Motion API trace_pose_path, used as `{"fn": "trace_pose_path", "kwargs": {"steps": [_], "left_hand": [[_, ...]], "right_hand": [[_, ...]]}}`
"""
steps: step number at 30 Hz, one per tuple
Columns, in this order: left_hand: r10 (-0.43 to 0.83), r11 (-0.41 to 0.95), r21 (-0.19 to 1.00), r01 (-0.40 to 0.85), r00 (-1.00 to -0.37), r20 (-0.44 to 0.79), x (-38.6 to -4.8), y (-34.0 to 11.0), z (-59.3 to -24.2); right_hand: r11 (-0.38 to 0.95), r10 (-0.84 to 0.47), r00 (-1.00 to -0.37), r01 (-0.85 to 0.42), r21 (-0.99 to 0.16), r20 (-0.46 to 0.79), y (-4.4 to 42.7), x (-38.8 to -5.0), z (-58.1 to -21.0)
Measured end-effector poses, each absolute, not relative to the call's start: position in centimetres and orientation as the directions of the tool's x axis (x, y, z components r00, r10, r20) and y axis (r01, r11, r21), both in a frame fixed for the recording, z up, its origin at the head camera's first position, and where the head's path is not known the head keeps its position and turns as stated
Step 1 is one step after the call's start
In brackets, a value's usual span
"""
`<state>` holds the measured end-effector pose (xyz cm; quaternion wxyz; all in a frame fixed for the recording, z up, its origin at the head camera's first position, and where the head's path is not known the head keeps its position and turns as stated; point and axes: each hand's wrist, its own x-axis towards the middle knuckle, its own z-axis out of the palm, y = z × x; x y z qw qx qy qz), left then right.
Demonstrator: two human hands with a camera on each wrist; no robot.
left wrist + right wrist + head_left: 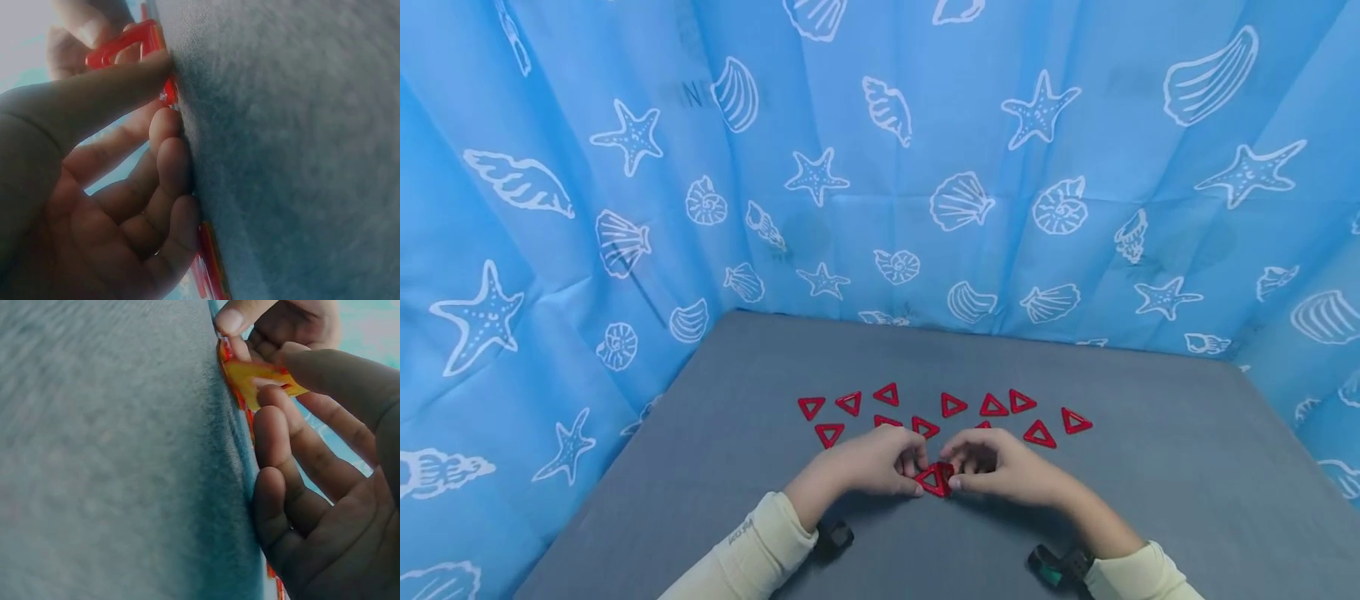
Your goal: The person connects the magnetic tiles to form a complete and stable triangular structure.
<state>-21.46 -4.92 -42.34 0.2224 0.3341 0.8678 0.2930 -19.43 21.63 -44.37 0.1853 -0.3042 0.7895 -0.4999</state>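
Observation:
My left hand and right hand meet over the near middle of the table, around two red triangular magnetic tiles with hollow centres. One tile lies on the tabletop, its edge held between my left thumb and fingers. Tilted up beside it is the second tile, which my right thumb and fingertips pinch; light makes it look yellow in the right wrist view. The two tiles meet or nearly meet; whether their edges touch is unclear. In the left wrist view, my left thumb covers part of the flat tile.
Several more red triangular tiles lie scattered beyond my hands, from a left one to a right one; some are partly hidden behind my fingers. The grey cloth-covered table ends at a blue shell-patterned curtain. Dark straps sit at both wrists.

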Motion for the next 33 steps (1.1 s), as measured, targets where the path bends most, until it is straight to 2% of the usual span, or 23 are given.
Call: {"fn": "trace_pose_path", "kwargs": {"steps": [10, 17, 24, 33], "left_hand": [[0.754, 0.556, 0.67, 0.492, -0.638, -0.157, -21.9, -5.5, -42.1], [0.687, 0.575, 0.683, 0.45, -0.719, -0.106, -23.4, -8.2, -41.6], [0.601, 0.626, 0.682, 0.378, -0.791, -0.114, -24.6, -11.8, -41.2], [0.574, 0.652, 0.687, 0.321, -0.801, -0.17, -25.2, -13.5, -41.4]], "right_hand": [[0.305, -0.652, -0.758, -0.273, -0.912, 0.009, 22.3, -19.4, -45.0], [0.311, -0.639, -0.769, -0.276, -0.909, 0.015, 22.1, -19.5, -44.9], [0.298, -0.652, -0.758, -0.273, -0.915, 0.013, 22.3, -19.5, -45.1], [0.308, -0.645, -0.764, -0.287, -0.907, 0.022, 22.4, -19.5, -44.8]]}}
